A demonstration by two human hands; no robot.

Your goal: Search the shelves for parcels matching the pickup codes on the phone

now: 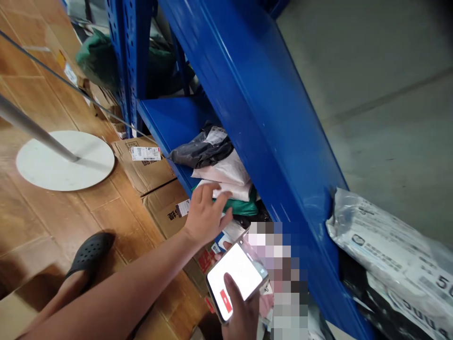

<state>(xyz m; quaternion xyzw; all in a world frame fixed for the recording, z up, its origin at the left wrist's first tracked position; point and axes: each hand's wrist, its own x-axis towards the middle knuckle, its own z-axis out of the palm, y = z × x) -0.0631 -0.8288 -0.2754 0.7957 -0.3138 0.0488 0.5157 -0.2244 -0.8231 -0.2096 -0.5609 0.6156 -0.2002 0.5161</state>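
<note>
My left hand (205, 215) reaches onto the lower blue shelf, its fingers bent and spread at the edge of a white parcel bag (240, 191). Whether the fingertips touch the bag I cannot tell. Just below lies a green parcel bag (244, 207); a pink-white bag (226, 169) and a dark grey bag (201, 148) rest above in the pile. A smartphone (244, 262) with a bright white screen and a red button is held in my right hand (244, 314), thumb over the screen.
A blue metal shelf rack (262, 113) slants across the view. Cardboard boxes (141, 170) stand along it at floor level. On the left are a white round stand base (63, 163) and a thin cable. White plastic packages (389, 255) lie on the upper shelf.
</note>
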